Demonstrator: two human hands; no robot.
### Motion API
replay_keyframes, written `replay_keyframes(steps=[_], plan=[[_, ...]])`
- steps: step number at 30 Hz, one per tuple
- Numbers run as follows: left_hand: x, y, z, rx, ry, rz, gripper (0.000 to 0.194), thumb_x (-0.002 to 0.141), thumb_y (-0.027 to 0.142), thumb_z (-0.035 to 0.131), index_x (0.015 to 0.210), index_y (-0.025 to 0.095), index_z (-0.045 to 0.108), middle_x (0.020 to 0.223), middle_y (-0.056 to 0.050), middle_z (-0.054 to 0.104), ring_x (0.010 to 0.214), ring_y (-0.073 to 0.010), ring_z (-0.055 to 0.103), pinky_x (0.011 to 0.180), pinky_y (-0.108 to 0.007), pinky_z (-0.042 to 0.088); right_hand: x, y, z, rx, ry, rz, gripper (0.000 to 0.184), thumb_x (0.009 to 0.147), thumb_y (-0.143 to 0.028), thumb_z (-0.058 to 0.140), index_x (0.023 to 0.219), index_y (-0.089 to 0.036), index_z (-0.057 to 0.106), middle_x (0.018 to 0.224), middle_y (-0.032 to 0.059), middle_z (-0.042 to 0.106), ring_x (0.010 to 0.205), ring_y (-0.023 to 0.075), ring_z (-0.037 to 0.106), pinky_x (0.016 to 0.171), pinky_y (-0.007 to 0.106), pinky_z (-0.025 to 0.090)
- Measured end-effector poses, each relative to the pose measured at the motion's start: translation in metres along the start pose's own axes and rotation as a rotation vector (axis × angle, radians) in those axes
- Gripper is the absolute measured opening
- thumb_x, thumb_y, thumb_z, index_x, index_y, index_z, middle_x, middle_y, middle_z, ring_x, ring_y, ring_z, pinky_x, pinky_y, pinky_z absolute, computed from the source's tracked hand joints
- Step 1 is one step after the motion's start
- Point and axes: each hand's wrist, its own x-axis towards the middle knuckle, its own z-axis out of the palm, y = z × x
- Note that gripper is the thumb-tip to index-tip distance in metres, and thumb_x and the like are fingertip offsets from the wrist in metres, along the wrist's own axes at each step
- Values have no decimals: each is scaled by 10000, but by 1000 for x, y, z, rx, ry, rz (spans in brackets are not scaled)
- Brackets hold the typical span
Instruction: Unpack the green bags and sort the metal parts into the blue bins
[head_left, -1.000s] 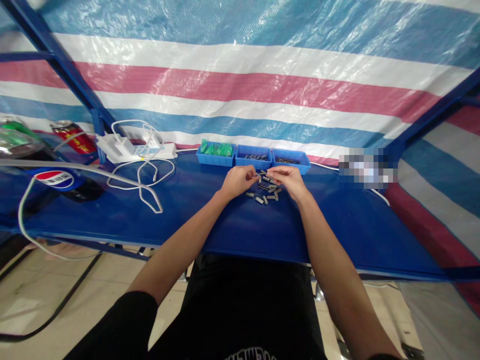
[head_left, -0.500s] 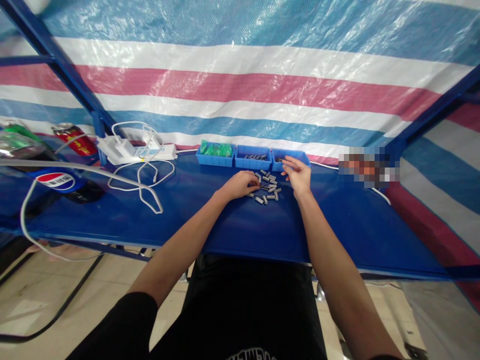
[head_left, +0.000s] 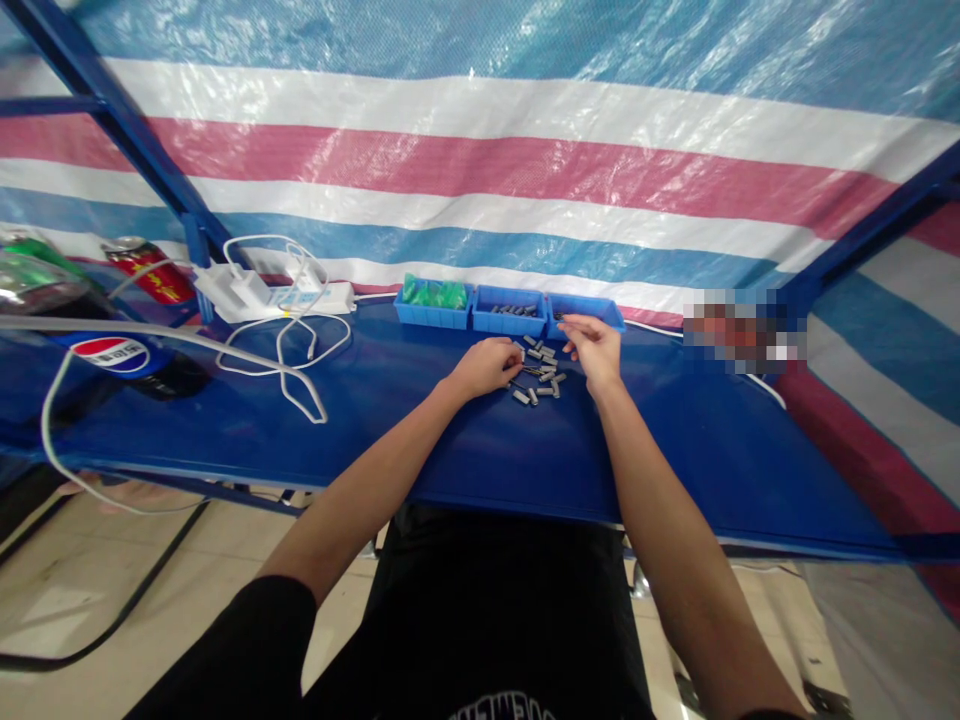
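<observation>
Several small grey metal cylinders [head_left: 544,391] lie loose in a cluster on the blue table, between my two hands. My left hand [head_left: 489,368] rests at the left side of the cluster. Its fingers are curled into a pinch, and what they hold is too small to make out. Just in front of the rightmost blue bin [head_left: 609,318], my right hand [head_left: 596,352] hovers with bent fingers held apart and nothing visible in them. Part of that bin's contents is hidden behind the fingers. More grey pieces fill the middle blue bin [head_left: 510,325].
A left blue bin [head_left: 433,319] holds green packets [head_left: 435,293]. Farther left are a white power strip [head_left: 330,300] with tangled cables, a red can [head_left: 161,277] and a dark bottle [head_left: 169,378]. Striped sheeting [head_left: 525,165] hangs behind the table.
My left hand has shifted slightly to the right, closer over the metal cylinders. My right hand stays near the right bin, its fingers a little more bent.
</observation>
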Motion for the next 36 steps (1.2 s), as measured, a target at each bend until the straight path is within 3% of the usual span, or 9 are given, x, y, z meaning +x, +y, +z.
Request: replay_keyframes(steps=[8,15,22,27,36], plan=[[-3,6,-13,82,-39,-37,121,931,195,620,867,168,720,922,-84,684,803,-200,634,697,-289,452,-4,-3,4,10,-40,21,377,685,-444,737,978,-210,767,949,76,799,568,152,590,472,284,421],[-2,6,-12,73,-47,-45,124,940,182,595,891,173,709,934,-84,671,815,-198,635,715,-283,467,-4,-3,5,7,-57,37,374,672,-452,740,964,-219,758,920,70,793,565,156,584,489,296,423],[-2,-1,-13,59,-44,2,169,961,192,564,893,170,717,943,-89,677,867,-208,653,769,-287,488,-4,-2,5,-8,-79,33,374,695,-464,723,976,-219,755,928,70,793,566,154,581,504,303,438],[0,-4,-20,-42,-28,51,118,909,186,639,939,172,752,911,-71,705,784,-176,657,742,-266,493,-5,-3,4,10,-91,34,336,699,-410,709,968,-217,765,902,65,794,565,154,585,509,302,446],[-1,-18,-40,-245,-221,58,98,828,149,730,860,145,822,780,-59,776,678,-147,698,644,-217,479,-6,-6,1,-2,-156,47,316,702,-411,734,953,-225,780,895,60,793,573,154,593,507,296,447]])
